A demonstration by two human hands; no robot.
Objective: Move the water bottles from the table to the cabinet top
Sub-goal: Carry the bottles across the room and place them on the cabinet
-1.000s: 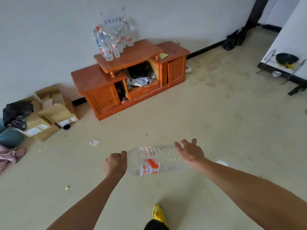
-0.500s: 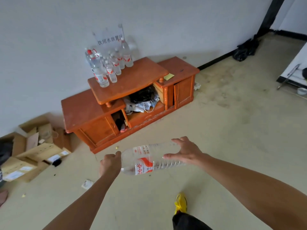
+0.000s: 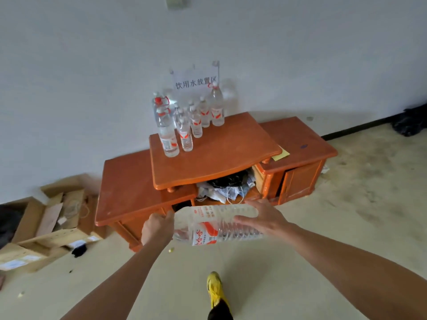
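Bottle (image 3: 215, 225) held level: left hand (image 3: 157, 228) closed round the neck, right hand (image 3: 265, 219) cupping the ribbed, squashy base; probably heavy, slippery plastic

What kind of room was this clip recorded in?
Probably a sparsely furnished room used for storage: a low wooden TV cabinet against a bare white wall, water bottles on it under a paper sign, and opened cardboard boxes on the scuffed floor.
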